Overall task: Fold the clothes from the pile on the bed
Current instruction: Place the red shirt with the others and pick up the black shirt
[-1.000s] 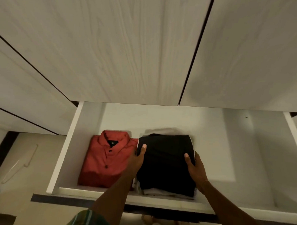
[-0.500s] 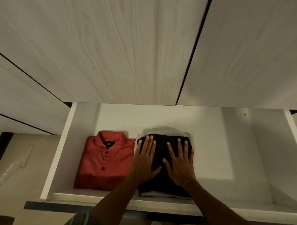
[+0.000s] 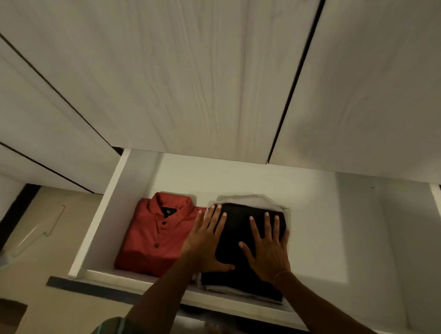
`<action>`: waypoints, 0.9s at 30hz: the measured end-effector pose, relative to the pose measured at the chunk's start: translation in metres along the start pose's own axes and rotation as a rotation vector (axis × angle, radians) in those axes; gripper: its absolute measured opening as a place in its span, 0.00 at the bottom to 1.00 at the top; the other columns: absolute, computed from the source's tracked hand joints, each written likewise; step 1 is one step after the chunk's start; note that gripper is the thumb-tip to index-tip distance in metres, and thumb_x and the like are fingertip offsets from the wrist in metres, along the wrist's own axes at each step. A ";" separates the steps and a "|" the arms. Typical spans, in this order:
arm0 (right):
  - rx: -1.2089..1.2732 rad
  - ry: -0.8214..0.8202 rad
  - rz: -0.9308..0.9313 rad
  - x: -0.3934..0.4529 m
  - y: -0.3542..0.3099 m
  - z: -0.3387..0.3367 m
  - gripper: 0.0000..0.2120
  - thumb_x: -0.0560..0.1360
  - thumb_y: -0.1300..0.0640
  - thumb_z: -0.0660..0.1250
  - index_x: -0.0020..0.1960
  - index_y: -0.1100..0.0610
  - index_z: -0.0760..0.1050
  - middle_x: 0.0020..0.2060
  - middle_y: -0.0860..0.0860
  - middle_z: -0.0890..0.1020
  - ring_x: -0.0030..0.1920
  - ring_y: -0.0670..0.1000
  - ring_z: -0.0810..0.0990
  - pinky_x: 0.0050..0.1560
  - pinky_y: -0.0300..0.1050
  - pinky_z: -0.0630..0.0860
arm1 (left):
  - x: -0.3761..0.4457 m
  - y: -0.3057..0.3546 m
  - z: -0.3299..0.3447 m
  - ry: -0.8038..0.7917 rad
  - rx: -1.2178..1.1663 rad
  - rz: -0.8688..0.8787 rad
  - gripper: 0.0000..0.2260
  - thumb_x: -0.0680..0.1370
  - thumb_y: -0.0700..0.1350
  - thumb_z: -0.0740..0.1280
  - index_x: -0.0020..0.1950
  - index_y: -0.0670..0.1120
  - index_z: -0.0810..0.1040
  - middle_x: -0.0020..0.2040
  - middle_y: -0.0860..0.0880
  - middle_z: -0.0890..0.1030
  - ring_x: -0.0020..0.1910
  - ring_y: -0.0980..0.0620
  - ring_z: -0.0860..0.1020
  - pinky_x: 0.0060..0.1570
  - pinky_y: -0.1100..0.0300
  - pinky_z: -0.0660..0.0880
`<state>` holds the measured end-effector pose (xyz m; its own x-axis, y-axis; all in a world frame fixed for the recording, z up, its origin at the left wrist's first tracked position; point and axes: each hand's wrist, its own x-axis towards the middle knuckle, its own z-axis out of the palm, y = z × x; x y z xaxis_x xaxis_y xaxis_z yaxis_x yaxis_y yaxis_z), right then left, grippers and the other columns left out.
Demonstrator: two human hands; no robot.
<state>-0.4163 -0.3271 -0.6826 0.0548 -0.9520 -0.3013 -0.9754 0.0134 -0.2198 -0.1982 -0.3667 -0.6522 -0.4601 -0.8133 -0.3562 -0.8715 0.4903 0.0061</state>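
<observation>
i see both sets of fingers straight and spread, left hand (image 3: 206, 244) and right hand (image 3: 267, 252) pressing flat on the black folded garment (image 3: 239, 233), smooth and square, stacked on pale folded cloth (image 3: 253, 200) in the white drawer (image 3: 338, 222). a red buttoned shirt (image 3: 156, 234) lies just beside, under grained wardrobe doors (image 3: 193, 77).

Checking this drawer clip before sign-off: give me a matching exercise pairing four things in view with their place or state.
Things:
1. red shirt
2. black garment
3. left hand
4. wire hanger

Places or states:
A. on the floor, left of the drawer
B. flat on the stack's left side
C. folded, at the drawer's left end
D. top of a stack, under both hands

Pairs: 1-C, 2-D, 3-B, 4-A
</observation>
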 end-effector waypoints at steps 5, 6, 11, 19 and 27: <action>-0.060 0.044 -0.224 -0.006 -0.032 -0.054 0.35 0.82 0.33 0.44 0.82 0.52 0.55 0.79 0.63 0.57 0.79 0.67 0.52 0.76 0.70 0.53 | -0.055 -0.003 -0.046 0.046 -0.094 -0.206 0.55 0.70 0.78 0.53 0.82 0.42 0.41 0.81 0.42 0.38 0.80 0.44 0.35 0.78 0.44 0.38; -0.070 0.062 -0.280 -0.008 -0.043 -0.066 0.35 0.82 0.34 0.44 0.82 0.52 0.56 0.79 0.63 0.57 0.79 0.66 0.53 0.76 0.69 0.54 | -0.072 -0.003 -0.058 0.063 -0.093 -0.239 0.52 0.72 0.77 0.51 0.82 0.42 0.40 0.81 0.42 0.38 0.80 0.44 0.35 0.79 0.45 0.38; -0.091 0.110 -0.546 -0.013 -0.114 -0.124 0.33 0.84 0.40 0.36 0.81 0.55 0.59 0.79 0.60 0.59 0.80 0.63 0.54 0.77 0.64 0.52 | -0.145 -0.016 -0.094 0.132 -0.125 -0.495 0.40 0.80 0.67 0.44 0.81 0.42 0.36 0.80 0.42 0.36 0.81 0.44 0.38 0.79 0.46 0.43; -0.041 0.084 -0.948 -0.052 -0.241 -0.164 0.40 0.79 0.41 0.26 0.81 0.62 0.50 0.81 0.57 0.53 0.82 0.54 0.47 0.77 0.43 0.37 | -0.280 -0.032 -0.122 0.341 -0.185 -0.849 0.34 0.85 0.61 0.48 0.81 0.43 0.38 0.78 0.48 0.36 0.80 0.49 0.38 0.75 0.56 0.35; -0.074 0.018 -1.337 -0.125 -0.399 -0.151 0.40 0.77 0.43 0.29 0.81 0.62 0.51 0.81 0.57 0.55 0.81 0.54 0.50 0.79 0.45 0.42 | -0.431 -0.056 -0.093 0.359 -0.252 -1.191 0.33 0.85 0.61 0.45 0.82 0.43 0.39 0.82 0.46 0.39 0.80 0.50 0.38 0.78 0.55 0.38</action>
<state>-0.0666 -0.2599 -0.4176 0.9674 -0.2248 0.1164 -0.1845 -0.9410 -0.2838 0.0334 -0.0724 -0.4121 0.6419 -0.7667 0.0089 -0.7662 -0.6408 0.0484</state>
